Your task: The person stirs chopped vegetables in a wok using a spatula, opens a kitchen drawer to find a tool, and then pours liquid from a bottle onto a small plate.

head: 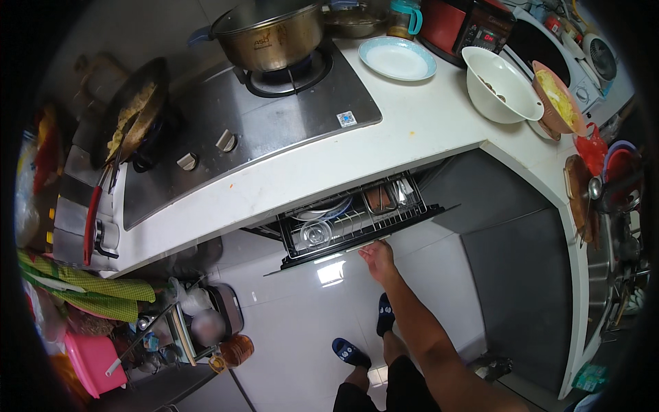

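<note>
My right hand [378, 259] has its fingers on the front handle of a pulled-out drawer [360, 238] below the counter. Inside the drawer's wire racks lie a clear glass bowl [315, 233], plates [337, 208] at the back left and a wire basket [381, 198] on the right. My left hand is out of view. On the gas stove [257, 123] stand a lidded steel pot [270, 44] and, at the left, a wok [136, 113] with food and a red-handled utensil. A blue-rimmed plate [397, 58] lies on the counter right of the stove.
The white counter [319, 165] bends right towards a sink [597, 278]. On it are a red cooker [466, 28], a white bowl [499, 87] and a pink colander [558, 100] with yellow food. Left of my feet stand an oil bottle [237, 351], a rack and a pink box [92, 363].
</note>
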`<state>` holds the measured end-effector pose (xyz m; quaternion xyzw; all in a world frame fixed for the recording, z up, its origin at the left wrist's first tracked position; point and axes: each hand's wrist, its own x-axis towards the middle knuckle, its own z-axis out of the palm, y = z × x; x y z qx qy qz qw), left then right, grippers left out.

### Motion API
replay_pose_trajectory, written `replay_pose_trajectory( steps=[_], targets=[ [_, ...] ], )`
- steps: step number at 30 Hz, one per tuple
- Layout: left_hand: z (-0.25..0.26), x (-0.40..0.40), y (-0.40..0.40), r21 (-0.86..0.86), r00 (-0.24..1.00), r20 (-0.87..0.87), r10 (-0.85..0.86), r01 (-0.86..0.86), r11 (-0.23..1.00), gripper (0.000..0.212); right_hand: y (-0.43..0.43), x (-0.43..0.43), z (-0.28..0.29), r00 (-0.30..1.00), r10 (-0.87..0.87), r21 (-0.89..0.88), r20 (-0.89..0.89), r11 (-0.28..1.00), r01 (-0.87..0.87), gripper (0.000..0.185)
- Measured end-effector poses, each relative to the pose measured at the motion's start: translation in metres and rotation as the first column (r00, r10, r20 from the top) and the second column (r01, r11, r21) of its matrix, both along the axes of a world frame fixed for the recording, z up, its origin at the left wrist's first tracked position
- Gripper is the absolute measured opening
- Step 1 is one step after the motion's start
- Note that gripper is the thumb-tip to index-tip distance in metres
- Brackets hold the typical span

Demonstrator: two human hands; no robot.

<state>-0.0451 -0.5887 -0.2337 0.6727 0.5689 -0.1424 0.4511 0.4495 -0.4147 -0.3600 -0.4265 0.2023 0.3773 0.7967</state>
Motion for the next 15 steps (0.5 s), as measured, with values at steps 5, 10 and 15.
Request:
replay_pose_trajectory(
  steps=[5,10,15],
  targets=[
    [0.001,0.007,0.002,-0.007,1.000,0.028,-0.010,0.010,1.000,0.027,-0.001,0.001,-0.001,0.999,-0.027,0.028,0.026,0.999,0.027,0.009],
    [0.001,0.009,0.002,-0.001,0.999,0.040,-0.026,0.026,1.000,0.028,-0.010,-0.013,0.008,1.000,-0.021,0.018,-0.001,1.000,0.021,0.008],
    [-0.004,0.003,-0.002,0.001,0.999,-0.013,-0.046,0.046,0.999,0.028,-0.028,-0.022,0.008,1.000,-0.016,-0.018,-0.017,1.000,0.016,0.008]
  ],
)
